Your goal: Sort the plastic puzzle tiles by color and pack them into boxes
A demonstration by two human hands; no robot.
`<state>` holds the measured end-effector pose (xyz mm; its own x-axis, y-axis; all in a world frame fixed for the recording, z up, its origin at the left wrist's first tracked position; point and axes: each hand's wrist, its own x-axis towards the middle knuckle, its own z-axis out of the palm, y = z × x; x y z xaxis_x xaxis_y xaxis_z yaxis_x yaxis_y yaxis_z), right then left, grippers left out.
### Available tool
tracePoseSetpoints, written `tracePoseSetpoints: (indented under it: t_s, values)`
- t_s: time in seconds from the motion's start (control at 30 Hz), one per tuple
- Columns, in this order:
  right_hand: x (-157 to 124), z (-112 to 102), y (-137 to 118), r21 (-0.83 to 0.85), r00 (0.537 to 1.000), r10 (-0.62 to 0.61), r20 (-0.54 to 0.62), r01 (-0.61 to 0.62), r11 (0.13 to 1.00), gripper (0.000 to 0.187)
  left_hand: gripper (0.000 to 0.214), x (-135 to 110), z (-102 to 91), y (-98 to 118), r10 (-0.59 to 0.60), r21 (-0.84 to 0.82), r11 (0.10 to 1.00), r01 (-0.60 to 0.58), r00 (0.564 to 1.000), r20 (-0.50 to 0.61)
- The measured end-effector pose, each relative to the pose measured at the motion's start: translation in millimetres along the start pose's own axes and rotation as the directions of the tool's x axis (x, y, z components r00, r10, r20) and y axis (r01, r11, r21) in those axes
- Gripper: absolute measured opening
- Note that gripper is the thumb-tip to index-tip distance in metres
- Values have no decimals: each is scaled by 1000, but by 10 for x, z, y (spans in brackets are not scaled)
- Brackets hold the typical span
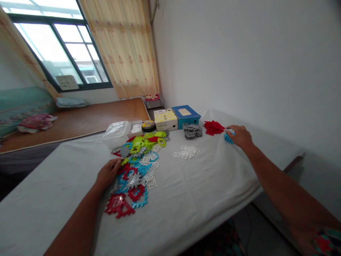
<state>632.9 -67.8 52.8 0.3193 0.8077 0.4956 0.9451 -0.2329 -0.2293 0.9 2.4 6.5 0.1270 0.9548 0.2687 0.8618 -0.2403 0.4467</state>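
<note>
A heap of flat interlocking plastic pieces in red, blue, green, grey and white lies on the white-clothed table. My left hand rests on the heap's left edge, fingers curled over a few pieces. My right hand reaches far right and closes on a stack of blue pieces. Beside it lie a red pile, a grey stack and a scatter of white pieces.
At the table's far edge stand a clear plastic container, a round tin, a yellow-white box and a blue box. A white wall runs along the right; the table's right edge drops off near my right forearm.
</note>
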Motion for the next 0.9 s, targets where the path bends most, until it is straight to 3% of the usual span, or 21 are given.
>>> tracePoseSetpoints:
  t_s: [0.07,0.1,0.2,0.27,0.3,0.37,0.47,0.6,0.7,0.9]
  values:
    - [-108,2,-452,149,970,-235,58,225,963,33,53,-19,0,38,1,-14,1000,-1,1000,0]
    - [-204,28,-710,249,924,-368,105,334,909,30,53,-25,2,50,-1,-12,1000,1,1000,2]
    - [-591,173,-1511,509,714,-672,198,511,692,27,53,-35,11,66,-2,-10,1000,2,1000,8]
    - [-815,293,-1986,592,574,-794,200,575,564,25,53,-43,12,69,6,-24,1000,-6,1000,11]
    - [-888,353,-2189,613,524,-829,195,595,520,25,54,-48,11,69,12,-32,999,-11,1000,13]
    - [-951,463,-2522,627,477,-857,197,610,484,28,54,-58,5,67,20,-49,999,-19,1000,19]
    - [-926,586,-2847,604,476,-844,248,605,519,32,54,-66,2,55,31,-80,996,-29,999,32]
    - [-934,653,-3005,522,501,-812,299,626,578,32,52,-61,27,32,26,-107,994,-23,999,29]
    - [-977,662,-2951,546,529,-793,301,586,599,24,47,-56,55,18,9,-102,995,-8,1000,8]
    - [-954,632,-2718,689,593,-706,386,324,649,28,45,-57,60,5,47,-84,995,-47,999,-4]
